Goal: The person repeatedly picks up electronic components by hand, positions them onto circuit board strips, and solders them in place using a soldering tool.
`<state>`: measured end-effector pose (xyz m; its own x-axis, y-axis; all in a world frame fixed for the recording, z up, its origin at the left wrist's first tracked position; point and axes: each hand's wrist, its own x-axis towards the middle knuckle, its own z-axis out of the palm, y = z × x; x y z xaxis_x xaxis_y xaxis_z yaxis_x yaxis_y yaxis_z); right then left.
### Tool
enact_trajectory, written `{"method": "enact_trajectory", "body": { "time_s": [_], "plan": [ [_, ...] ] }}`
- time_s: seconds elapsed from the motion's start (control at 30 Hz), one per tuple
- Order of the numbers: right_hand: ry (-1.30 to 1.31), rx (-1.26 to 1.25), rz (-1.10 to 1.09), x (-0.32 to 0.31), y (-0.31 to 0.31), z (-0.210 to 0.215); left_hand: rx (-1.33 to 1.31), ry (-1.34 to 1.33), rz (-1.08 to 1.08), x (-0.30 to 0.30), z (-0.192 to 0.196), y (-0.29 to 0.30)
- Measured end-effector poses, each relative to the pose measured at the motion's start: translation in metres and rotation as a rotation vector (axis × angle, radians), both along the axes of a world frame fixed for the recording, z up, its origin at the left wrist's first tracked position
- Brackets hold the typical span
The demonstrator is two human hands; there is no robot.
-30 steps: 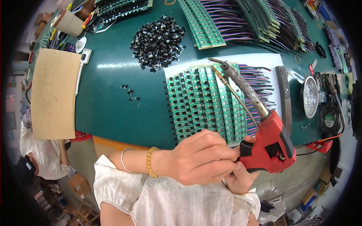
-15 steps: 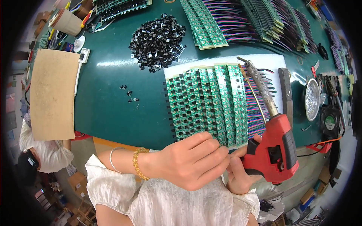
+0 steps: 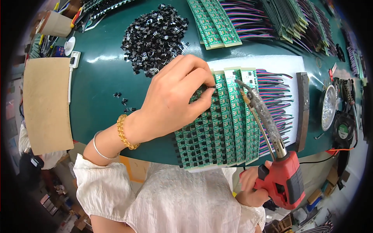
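My left hand (image 3: 176, 93) reaches over the green circuit boards (image 3: 235, 116), which lie side by side in overlapping rows. Its thumb and forefinger pinch a small black component (image 3: 213, 87) above the upper part of a board. Small black parts sit in rows on the boards to the left; the two rightmost strips look barer. My right hand (image 3: 252, 188) grips a red soldering gun (image 3: 285, 180) by its handle. The gun's long metal tip (image 3: 241, 84) and a thin solder feed tube (image 3: 257, 118) point up over the rightmost boards, close to the left fingers.
A heap of black components (image 3: 153, 39) lies on the green table, with several loose ones nearer. Wires (image 3: 276, 101) run from the boards across white foam (image 3: 268, 62) toward a dark bar (image 3: 301, 112). Around them are a cardboard sheet (image 3: 48, 105), metal dish (image 3: 328, 106) and stacked boards (image 3: 215, 23).
My left hand has moved up and away from my right hand to the top of the boards. The soldering gun has shifted lower, its tip now over the boards. The whole view has shifted slightly.
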<state>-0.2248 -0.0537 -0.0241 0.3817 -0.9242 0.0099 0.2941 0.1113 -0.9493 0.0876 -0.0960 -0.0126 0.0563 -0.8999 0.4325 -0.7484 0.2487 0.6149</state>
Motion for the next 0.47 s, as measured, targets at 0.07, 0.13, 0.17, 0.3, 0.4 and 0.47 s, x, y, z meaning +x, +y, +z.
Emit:
{"method": "enact_trajectory", "body": {
  "time_s": [0.07, 0.13, 0.17, 0.3, 0.4, 0.47],
  "plan": [
    [0.029, 0.056, -0.035, -0.002, 0.001, 0.000, 0.000, -0.013, -0.001, -0.001, 0.000, -0.001],
    [0.119, -0.004, 0.056, -0.003, 0.000, 0.001, 0.004, -0.001, -0.002, -0.001, -0.002, -0.002],
    [0.121, 0.000, 0.058, -0.002, -0.001, 0.001, 0.000, 0.004, 0.002, -0.002, -0.002, -0.002],
    [0.154, 0.005, 0.210, -0.007, -0.008, -0.002, -0.005, -0.006, 0.010, -0.002, -0.002, -0.002],
    [0.361, -0.059, 0.449, -0.027, -0.014, -0.008, 0.004, -0.003, 0.016, -0.001, -0.002, -0.001],
    [0.497, -0.104, 0.606, -0.046, -0.017, -0.014, 0.017, -0.018, 0.011, -0.001, -0.002, -0.001]
  ]
}}
